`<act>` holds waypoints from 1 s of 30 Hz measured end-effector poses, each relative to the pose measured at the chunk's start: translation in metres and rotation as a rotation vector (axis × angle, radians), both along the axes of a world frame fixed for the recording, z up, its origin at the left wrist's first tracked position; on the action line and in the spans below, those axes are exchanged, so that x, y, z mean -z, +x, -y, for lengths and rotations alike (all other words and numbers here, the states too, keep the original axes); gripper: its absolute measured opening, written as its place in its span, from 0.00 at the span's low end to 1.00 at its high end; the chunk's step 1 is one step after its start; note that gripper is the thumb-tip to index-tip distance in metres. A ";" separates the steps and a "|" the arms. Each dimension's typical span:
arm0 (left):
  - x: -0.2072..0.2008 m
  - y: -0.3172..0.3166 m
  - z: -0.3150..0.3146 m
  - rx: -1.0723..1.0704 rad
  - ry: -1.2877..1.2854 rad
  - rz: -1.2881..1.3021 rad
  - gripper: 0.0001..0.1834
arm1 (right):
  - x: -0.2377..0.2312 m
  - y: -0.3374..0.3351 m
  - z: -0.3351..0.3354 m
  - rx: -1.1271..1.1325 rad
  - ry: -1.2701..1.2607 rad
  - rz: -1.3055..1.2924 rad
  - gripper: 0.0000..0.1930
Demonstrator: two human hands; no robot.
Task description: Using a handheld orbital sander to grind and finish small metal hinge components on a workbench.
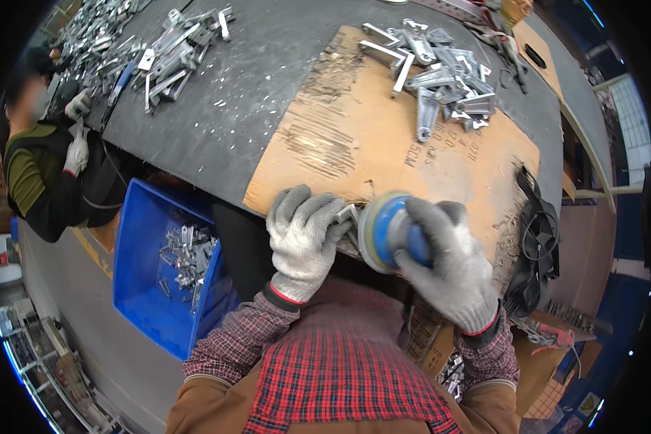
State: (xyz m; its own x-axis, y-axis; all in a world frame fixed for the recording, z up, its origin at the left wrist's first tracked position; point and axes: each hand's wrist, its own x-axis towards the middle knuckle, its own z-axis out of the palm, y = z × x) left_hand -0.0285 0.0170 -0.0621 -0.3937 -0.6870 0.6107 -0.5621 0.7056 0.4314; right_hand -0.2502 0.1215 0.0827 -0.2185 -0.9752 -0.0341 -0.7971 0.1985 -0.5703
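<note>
1. Two gloved hands work at the near edge of one dark desk (246, 108).
2. The left hand (301, 235) has its fingers closed around one metal piece (347, 215), which sticks out to the right of them.
3. That one metal piece sits over the near edge of one cardboard sheet (318, 130), between the two hands.
4. The right hand (448, 260) has its fingers wrapped around one round tool (385, 230), blue with a pale yellowish rim. It is blurred, and its disc side faces the metal piece; whether the two touch I cannot tell.
5. One heap of silver metal parts (441, 79) lies on the far part of the cardboard, too tangled to count singly.
6. Two more heaps lie on the left of the desk: one middling heap (177, 54) and, farther left, one larger heap (98, 32).
7. One blue bin (139, 289) stands to the left of the left hand, below the desk top, with one loose batch of small metal parts (188, 257) inside.
8. One black strap bundle (535, 239) hangs at the right side, near the cardboard's edge.
9. One co-worker (29, 166) is at the far left, with two gloved hands (77, 154) at the desk's edge.
</note>
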 end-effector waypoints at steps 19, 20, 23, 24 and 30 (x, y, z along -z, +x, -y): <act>-0.010 0.008 0.006 0.097 0.046 -0.035 0.20 | -0.018 0.006 -0.035 -0.302 0.303 -0.079 0.34; -0.014 0.009 0.008 0.103 0.061 -0.002 0.22 | -0.018 0.002 -0.040 -0.291 0.290 -0.076 0.34; -0.050 0.007 0.015 0.299 -0.025 0.243 0.28 | -0.020 -0.010 -0.053 -0.197 0.293 -0.078 0.34; -0.067 0.002 0.016 0.447 -0.105 0.381 0.28 | -0.018 -0.013 -0.057 -0.180 0.287 -0.079 0.34; -0.063 -0.022 0.026 0.640 0.518 -0.027 0.21 | 0.005 -0.022 -0.054 0.064 0.111 -0.086 0.34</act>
State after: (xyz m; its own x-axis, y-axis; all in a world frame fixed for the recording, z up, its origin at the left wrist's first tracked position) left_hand -0.0503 -0.0086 0.0006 -0.7946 -0.5318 0.2930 -0.1032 0.5938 0.7980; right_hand -0.2723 0.1760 0.0774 -0.2868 -0.9505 -0.1197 -0.8255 0.3086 -0.4725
